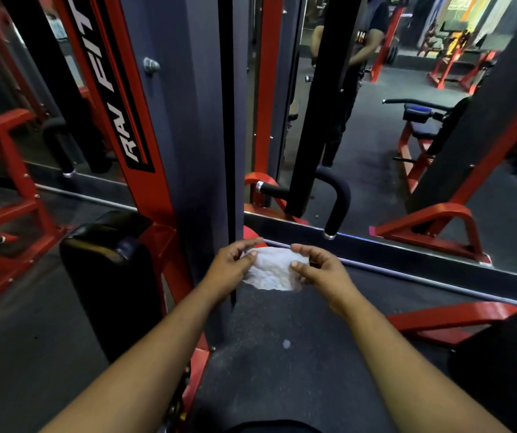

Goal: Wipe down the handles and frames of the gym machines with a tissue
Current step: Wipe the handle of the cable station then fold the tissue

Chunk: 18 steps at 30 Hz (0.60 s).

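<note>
A crumpled white tissue (pixel 272 270) is stretched between both hands at the centre of the head view. My left hand (pixel 230 264) pinches its left edge with thumb and fingers. My right hand (pixel 319 267) pinches its right edge. Both hands hover just right of the dark grey upright column (pixel 201 120) of a gym machine, whose red frame panel (pixel 126 89) carries white lettering. A black curved handle (pixel 338 201) with a chrome end shows beyond, in the wall mirror.
A black pad (pixel 107 270) stands left of the column. Red frame bars (pixel 16 189) lie at the left, and a red base bar (pixel 450 317) at the right. The mirror (pixel 375 151) reflects a standing person and other machines. Dark rubber floor (pixel 282 370) lies below.
</note>
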Available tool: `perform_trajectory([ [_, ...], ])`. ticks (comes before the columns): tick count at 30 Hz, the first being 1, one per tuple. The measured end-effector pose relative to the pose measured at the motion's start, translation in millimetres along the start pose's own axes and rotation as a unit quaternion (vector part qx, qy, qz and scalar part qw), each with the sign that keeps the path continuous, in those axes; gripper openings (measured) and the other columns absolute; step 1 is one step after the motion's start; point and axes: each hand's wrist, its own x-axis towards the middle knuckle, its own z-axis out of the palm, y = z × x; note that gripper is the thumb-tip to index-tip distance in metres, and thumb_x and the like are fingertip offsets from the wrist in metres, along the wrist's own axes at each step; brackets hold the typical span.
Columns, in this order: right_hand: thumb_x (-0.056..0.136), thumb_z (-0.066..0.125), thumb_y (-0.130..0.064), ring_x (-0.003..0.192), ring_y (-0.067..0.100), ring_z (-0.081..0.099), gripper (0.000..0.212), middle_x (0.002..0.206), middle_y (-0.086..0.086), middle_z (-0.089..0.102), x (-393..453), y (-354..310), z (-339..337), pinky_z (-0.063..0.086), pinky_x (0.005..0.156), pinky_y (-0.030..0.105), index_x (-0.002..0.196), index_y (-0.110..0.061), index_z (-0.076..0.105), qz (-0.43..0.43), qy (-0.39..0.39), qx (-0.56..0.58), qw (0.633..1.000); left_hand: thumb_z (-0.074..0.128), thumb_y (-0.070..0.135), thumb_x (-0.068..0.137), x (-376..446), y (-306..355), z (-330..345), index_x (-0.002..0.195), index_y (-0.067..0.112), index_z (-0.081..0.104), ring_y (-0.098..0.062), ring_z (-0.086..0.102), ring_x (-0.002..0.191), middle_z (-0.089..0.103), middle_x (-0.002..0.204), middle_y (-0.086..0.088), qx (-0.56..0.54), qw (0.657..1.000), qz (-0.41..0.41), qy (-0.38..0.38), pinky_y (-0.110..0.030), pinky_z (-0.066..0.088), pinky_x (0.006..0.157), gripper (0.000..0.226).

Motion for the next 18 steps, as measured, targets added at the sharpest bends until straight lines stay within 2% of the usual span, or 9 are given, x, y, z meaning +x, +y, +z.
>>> perform_trajectory([
  [2,0.088,0.077,-0.004,0.087,0.01,0.068,0.035,0.105,-0.002,0.076,5,-3,-6,0.06,0.078,0.029,0.118,-0.022,0.073,-0.026,0.006,-0.1,0.995,0.071,0.003,0.094,3,2,-8,0.124,0.018,0.07,-0.009,0.068,0.094,0.072,0.11,-0.004,0.025,0.999,-0.002,-0.043,-0.021,0.052,0.083,0.033],
  [4,0.085,0.082,-0.012,0.081,-0.001,0.066,0.032,0.101,-0.008,0.075,13,-4,-9,0.057,0.081,0.024,0.114,-0.024,0.076,-0.074,0.035,-0.242,0.967,0.082,0.01,0.085,7,4,-16,0.125,0.017,0.072,-0.009,0.064,0.087,0.07,0.102,0.001,0.131,0.989,0.019,-0.061,-0.016,0.049,0.081,0.042],
  [7,0.086,0.081,-0.025,0.073,0.0,0.06,0.017,0.087,-0.01,0.067,18,-9,-11,0.046,0.07,0.021,0.103,-0.025,0.079,-0.157,0.079,-0.402,0.899,0.086,0.013,0.079,13,10,-20,0.113,0.019,0.079,-0.004,0.064,0.082,0.073,0.096,0.009,0.292,0.954,0.069,-0.023,-0.009,0.043,0.074,0.035],
  [9,0.089,0.078,-0.027,0.079,0.005,0.059,0.008,0.088,-0.006,0.062,20,-11,-12,0.046,0.071,0.02,0.095,-0.021,0.077,-0.193,0.097,-0.412,0.885,0.082,0.018,0.08,18,10,-22,0.099,0.023,0.081,-0.008,0.065,0.085,0.073,0.093,0.008,0.315,0.944,0.098,0.011,-0.02,0.046,0.076,0.02],
  [11,0.092,0.074,-0.023,0.082,0.002,0.059,0.005,0.091,-0.005,0.062,21,-12,-13,0.043,0.073,0.014,0.091,-0.018,0.073,-0.19,0.094,-0.354,0.911,0.078,0.029,0.082,21,8,-24,0.091,0.028,0.079,-0.012,0.061,0.095,0.067,0.098,0.008,0.304,0.944,0.118,0.049,-0.027,0.047,0.084,0.009],
  [13,0.098,0.068,-0.019,0.081,0.001,0.062,0.007,0.091,-0.005,0.068,17,-14,-11,0.047,0.078,0.017,0.094,-0.014,0.07,-0.136,0.06,-0.2,0.968,0.076,0.029,0.089,22,8,-26,0.089,0.03,0.075,-0.008,0.059,0.103,0.063,0.105,0.011,0.225,0.968,0.095,0.062,-0.026,0.045,0.093,0.001],
  [14,0.101,0.063,-0.019,0.08,0.004,0.062,0.01,0.089,-0.003,0.069,14,-15,-8,0.05,0.078,0.021,0.096,-0.012,0.068,-0.109,0.042,-0.107,0.987,0.073,0.023,0.094,20,11,-24,0.09,0.027,0.073,-0.003,0.061,0.101,0.065,0.105,0.01,0.154,0.985,0.065,0.047,-0.024,0.046,0.092,0.005],
  [16,0.105,0.057,-0.018,0.073,0.01,0.061,0.013,0.083,0.002,0.068,8,-19,1,0.052,0.069,0.025,0.098,-0.009,0.064,-0.08,0.029,0.048,0.995,0.063,0.017,0.101,15,20,-18,0.095,0.018,0.071,-0.006,0.064,0.086,0.07,0.095,0.002,0.006,1.0,0.004,0.008,-0.025,0.049,0.083,0.01],
  [18,0.105,0.054,-0.016,0.073,0.015,0.064,0.01,0.087,0.008,0.07,7,-24,12,0.054,0.065,0.031,0.101,-0.01,0.061,-0.069,0.045,0.12,0.989,0.058,0.02,0.105,15,25,-11,0.099,0.01,0.067,-0.016,0.062,0.078,0.068,0.088,-0.008,-0.055,0.998,-0.019,0.005,-0.029,0.052,0.073,0.015],
])
